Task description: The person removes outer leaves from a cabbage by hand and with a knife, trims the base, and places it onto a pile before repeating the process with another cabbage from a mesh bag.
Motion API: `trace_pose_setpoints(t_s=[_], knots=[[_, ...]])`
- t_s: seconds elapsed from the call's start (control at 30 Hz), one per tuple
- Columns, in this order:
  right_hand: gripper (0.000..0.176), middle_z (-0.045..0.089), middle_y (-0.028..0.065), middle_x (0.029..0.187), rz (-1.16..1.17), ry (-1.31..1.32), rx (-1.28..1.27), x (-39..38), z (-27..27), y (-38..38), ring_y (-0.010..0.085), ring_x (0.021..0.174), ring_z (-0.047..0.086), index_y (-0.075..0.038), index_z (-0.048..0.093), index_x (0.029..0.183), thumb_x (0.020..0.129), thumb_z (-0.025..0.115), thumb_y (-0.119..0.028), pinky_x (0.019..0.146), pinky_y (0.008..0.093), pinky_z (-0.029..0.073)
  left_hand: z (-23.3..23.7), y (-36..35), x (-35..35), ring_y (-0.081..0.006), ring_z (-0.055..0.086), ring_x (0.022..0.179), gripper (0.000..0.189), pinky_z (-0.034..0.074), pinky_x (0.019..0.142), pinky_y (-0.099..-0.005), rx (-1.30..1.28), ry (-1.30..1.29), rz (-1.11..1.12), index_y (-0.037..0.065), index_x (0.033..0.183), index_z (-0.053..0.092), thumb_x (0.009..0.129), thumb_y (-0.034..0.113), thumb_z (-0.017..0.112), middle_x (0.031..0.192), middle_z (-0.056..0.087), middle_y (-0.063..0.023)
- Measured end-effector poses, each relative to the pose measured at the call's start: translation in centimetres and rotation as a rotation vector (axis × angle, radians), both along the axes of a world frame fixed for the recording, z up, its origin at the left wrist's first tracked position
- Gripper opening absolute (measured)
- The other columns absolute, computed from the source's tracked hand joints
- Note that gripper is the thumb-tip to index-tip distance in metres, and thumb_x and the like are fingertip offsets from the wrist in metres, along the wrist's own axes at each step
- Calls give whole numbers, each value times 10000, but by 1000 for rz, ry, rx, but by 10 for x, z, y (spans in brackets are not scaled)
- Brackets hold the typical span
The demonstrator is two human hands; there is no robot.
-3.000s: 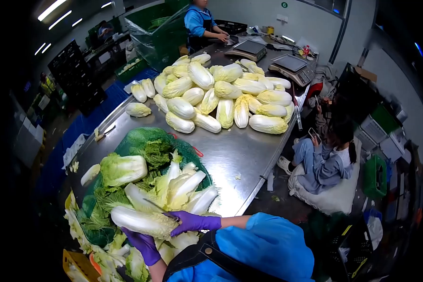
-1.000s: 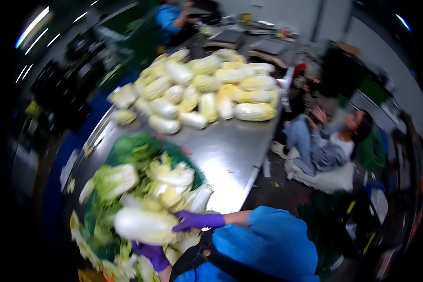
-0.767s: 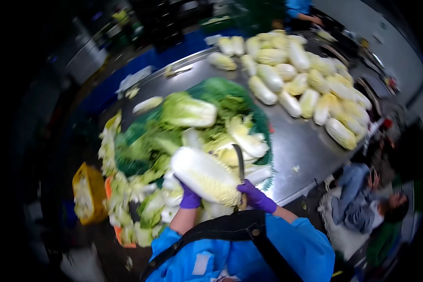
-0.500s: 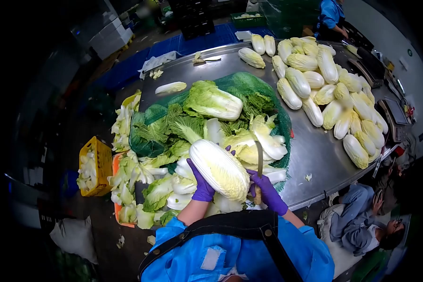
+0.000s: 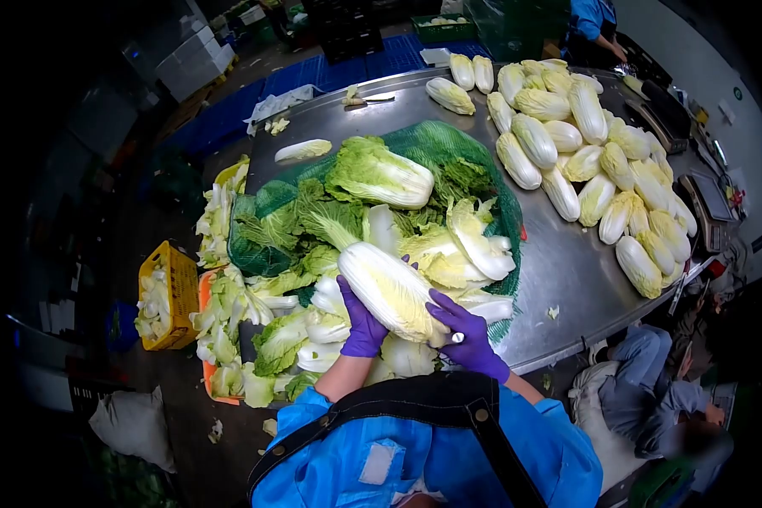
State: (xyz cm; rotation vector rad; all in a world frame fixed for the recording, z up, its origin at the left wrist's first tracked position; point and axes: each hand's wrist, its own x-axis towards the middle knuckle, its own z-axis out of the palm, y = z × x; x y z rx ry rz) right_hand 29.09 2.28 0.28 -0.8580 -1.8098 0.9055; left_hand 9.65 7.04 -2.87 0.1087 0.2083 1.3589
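Note:
A napa cabbage (image 5: 389,284) lies tilted between my purple-gloved hands, its pale lower end toward my body. My left hand (image 5: 364,326) is closed around its left side and underneath, with fingertips showing on the far side. My right hand (image 5: 468,334) presses its fingers on the cabbage's right lower side. From that hand sticks the small pale end of a knife (image 5: 457,338); its blade is hidden. Beyond the held cabbage, a larger leafy napa cabbage (image 5: 385,176) rests on loose leaves and a green mesh sack (image 5: 449,140).
Many trimmed cabbages (image 5: 580,144) are piled on the metal table (image 5: 550,279) at right. Another knife (image 5: 377,99) lies at the back. Leaf-filled crates, including a yellow crate (image 5: 178,296), stand left. One person (image 5: 588,30) stands at back right; another (image 5: 652,389) sits at right.
My right hand has turned and moved up against the cabbage; the knife blade, upright before, is now out of sight. The cabbage has shifted slightly and tilted in my left hand.

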Motion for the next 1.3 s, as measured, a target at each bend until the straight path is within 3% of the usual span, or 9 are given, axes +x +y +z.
trace_pose_setpoints(t_s=[0.27,0.33,0.5,0.63,0.73,0.83,0.97,1.13,1.3], knots=[[145,622,121,955,-362,332,-204,6,2,6,163,848,599,23,587,928,785,575,-2,761,272,470,-19,-4,-9,-364,365,1194,847,286,1011,-476,-64,148,41,120,1346,263,747,708,377,1323,341,-209],[106,621,75,853,-558,538,-273,15,-4,22,111,747,578,28,583,885,794,580,-28,685,248,470,-11,-6,-9,-374,383,1178,886,315,981,-494,-2,-310,-140,119,1350,260,727,743,347,1323,339,-213],[378,614,70,863,-819,583,-770,59,-19,64,76,677,545,23,535,1073,740,671,-92,595,217,440,12,-18,-10,-283,439,1150,708,356,928,-509,206,-38,-358,105,1368,233,852,585,305,1329,370,-142],[684,491,86,1260,-574,161,-87,39,-22,49,44,767,536,-61,386,1305,688,678,-28,628,179,422,15,-8,-13,-301,418,1166,847,362,924,-515,112,7,-196,93,1355,256,770,703,318,1339,341,-183],[493,597,73,1103,-285,112,-611,19,19,26,102,915,555,-45,534,1175,703,680,-38,754,212,444,34,-9,-5,-365,326,1227,977,300,976,-535,18,307,-123,97,1362,223,680,785,348,1369,253,-239],[382,636,48,991,-92,211,-455,-1,12,22,39,748,548,-35,565,1124,750,640,-52,626,152,425,18,-8,-6,-372,306,1237,989,284,990,-529,65,-50,-189,98,1360,228,668,796,339,1369,249,-244],[648,528,86,1189,130,270,-774,-15,0,16,140,1019,525,-43,421,1273,709,724,-143,830,275,446,25,-13,2,-387,303,1232,1022,274,1002,-515,27,-120,-124,88,1356,235,648,822,307,1365,252,-251],[657,552,92,1152,8,293,-638,-15,-5,9,143,1004,531,-23,441,1252,685,745,-156,889,290,417,3,-23,-28,-315,401,1186,929,355,973,-453,11,669,-27,59,1339,261,703,703,471,1320,360,-187],[660,605,59,1067,-51,155,-478,-11,9,23,78,747,504,-40,474,1235,653,761,-166,723,221,435,14,-20,-29,-192,492,1059,762,412,906,-329,156,1040,-90,22,1223,414,565,138,782,1127,525,-84]])
